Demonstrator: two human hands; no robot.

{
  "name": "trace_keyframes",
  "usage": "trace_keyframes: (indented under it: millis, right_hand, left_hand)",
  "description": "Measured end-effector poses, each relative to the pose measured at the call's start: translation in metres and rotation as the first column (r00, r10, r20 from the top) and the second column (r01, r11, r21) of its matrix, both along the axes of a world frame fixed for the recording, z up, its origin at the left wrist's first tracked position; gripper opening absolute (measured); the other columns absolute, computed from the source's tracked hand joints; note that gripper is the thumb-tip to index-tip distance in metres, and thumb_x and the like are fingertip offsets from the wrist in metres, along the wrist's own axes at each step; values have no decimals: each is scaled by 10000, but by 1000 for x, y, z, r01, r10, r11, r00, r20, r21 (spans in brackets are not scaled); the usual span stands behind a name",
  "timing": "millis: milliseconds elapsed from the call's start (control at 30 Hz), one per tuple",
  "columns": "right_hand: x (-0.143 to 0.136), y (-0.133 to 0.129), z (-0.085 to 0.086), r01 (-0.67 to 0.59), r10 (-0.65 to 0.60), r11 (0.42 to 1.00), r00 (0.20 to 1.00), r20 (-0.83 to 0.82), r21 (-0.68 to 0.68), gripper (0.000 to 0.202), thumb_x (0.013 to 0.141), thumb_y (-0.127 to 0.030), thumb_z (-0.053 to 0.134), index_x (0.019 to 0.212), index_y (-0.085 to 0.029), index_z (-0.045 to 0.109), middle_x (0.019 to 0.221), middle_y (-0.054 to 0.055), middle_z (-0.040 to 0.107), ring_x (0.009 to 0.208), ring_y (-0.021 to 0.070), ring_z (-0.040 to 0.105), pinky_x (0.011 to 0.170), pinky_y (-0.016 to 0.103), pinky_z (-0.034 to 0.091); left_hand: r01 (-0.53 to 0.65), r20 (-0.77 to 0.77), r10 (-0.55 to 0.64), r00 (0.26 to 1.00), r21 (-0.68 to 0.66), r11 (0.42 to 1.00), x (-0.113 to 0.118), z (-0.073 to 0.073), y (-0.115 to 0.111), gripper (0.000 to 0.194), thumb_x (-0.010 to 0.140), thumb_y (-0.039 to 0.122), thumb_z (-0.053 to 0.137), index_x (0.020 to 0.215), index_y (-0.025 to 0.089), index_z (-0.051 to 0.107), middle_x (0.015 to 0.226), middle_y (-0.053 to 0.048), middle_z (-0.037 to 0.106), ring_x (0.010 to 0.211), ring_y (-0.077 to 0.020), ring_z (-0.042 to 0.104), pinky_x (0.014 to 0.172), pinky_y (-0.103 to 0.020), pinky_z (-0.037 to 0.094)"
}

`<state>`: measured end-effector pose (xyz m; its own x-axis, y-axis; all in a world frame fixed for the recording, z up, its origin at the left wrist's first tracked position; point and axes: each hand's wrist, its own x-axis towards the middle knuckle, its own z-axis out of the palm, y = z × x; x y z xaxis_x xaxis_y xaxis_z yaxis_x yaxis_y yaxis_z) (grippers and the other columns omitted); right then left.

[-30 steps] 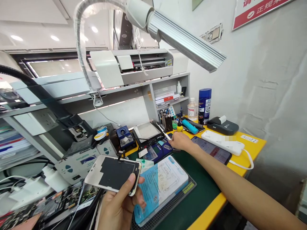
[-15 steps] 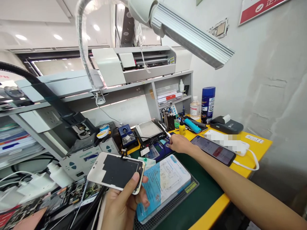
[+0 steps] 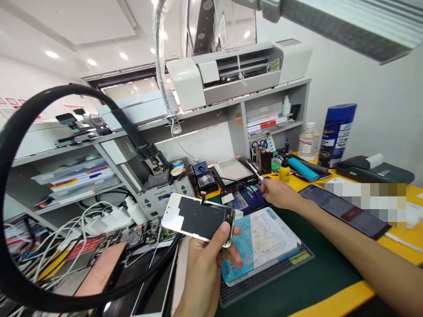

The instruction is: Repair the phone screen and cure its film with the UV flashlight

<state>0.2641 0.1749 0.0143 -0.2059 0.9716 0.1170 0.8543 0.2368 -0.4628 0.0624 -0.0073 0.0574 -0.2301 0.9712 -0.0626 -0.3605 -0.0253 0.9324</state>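
My left hand (image 3: 211, 259) is closed around one end of a phone screen (image 3: 198, 215), thumb on top. The screen's back faces up, white-rimmed with a dark panel, and a short black flex cable sticks up from its far edge. It is held tilted, over the left side of a blue and white box (image 3: 264, 237). Farther off, my right hand (image 3: 277, 193) is closed on a thin white stick (image 3: 254, 169) that points up and left. This hand is over the blue tool tray (image 3: 249, 198), near a yellow bottle (image 3: 284, 171).
A phone (image 3: 343, 211) lies at the right, beside a card printer-like black device (image 3: 373, 167) and a blue spray can (image 3: 337, 136). A thick black hose (image 3: 9, 167) loops on the left over cables and circuit boards. Lamp (image 3: 346, 26) overhead.
The view has swung left, so the scene sits farther right and the black hose loop shows. My left hand still holds the phone screen; my right hand still grips the white stick.
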Motion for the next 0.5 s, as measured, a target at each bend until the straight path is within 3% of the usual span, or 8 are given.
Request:
trace_keyframes:
  millis: [167,267,333,400,500]
  right_hand:
    - [-5,-20,26,-38,68,994,948,-312,102,262,977,-402,628,1059,-157,670,959,41,675,840,174,646,758,344,555]
    - [-9,-45,43,-164,189,982,824,-535,95,470,951,-603,561,989,-155,697,633,-23,540,551,117,501,507,250,422]
    - [-12,-63,49,-270,260,959,733,-629,81,507,914,-658,577,900,-164,693,589,-34,502,513,103,465,473,239,394]
    - [-17,-79,51,-343,292,937,667,-686,66,496,878,-659,630,816,-171,688,581,-25,530,508,100,483,455,226,387]
    - [-24,-96,53,-432,290,902,572,-768,19,361,851,-538,740,786,-183,721,559,-26,571,507,81,509,460,192,384]
  left_hand:
    - [23,18,-23,1000,0,1000,-3,-1,-1,284,786,365,793,853,101,713,803,-83,747,412,-112,564,438,-259,477]
    - [28,8,-28,1000,-9,1000,-5,-3,0,299,809,386,775,840,91,732,746,-88,742,414,-111,563,453,-253,477]
    - [11,7,-10,1000,-10,1000,-5,-3,1,294,814,386,770,815,93,735,738,-89,743,414,-105,561,451,-242,470]
    - [-13,5,13,1000,-8,1000,-4,-3,2,273,820,369,762,815,97,740,710,-82,738,416,-105,564,443,-232,467]
    - [-39,-3,39,999,-11,999,-2,-3,3,253,845,350,735,841,97,753,533,-50,666,410,-119,562,438,-224,468]
